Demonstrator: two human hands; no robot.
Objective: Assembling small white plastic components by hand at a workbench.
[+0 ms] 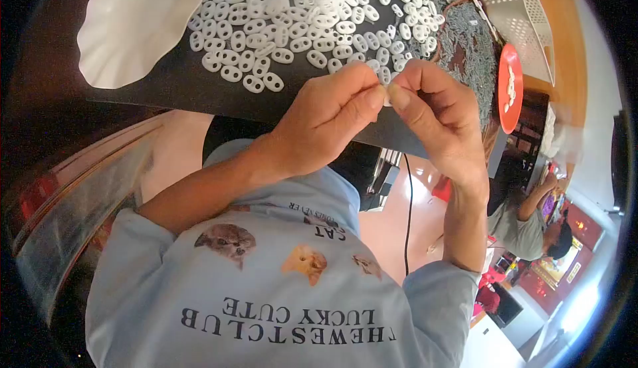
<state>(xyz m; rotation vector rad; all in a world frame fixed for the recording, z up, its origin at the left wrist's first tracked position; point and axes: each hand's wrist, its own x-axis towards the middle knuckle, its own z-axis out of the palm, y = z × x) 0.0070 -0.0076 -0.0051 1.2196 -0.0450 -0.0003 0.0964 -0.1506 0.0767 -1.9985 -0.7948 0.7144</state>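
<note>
My left hand and my right hand meet at the near edge of the dark table. Thumb and forefinger of each are pinched together, fingertips almost touching. Between them shows a bit of a small white piece; the fingers hide most of it, so its full shape cannot be made out. Just beyond my hands spreads a heap of white oval pieces with two holes each. To the right of the heap lies a pile of small thin grey parts, too fine to name.
A white scalloped dish stands at the far left. On the right are a red plate with several small white pieces and a white perforated basket. A black cable hangs below the table. Another person sits farther right.
</note>
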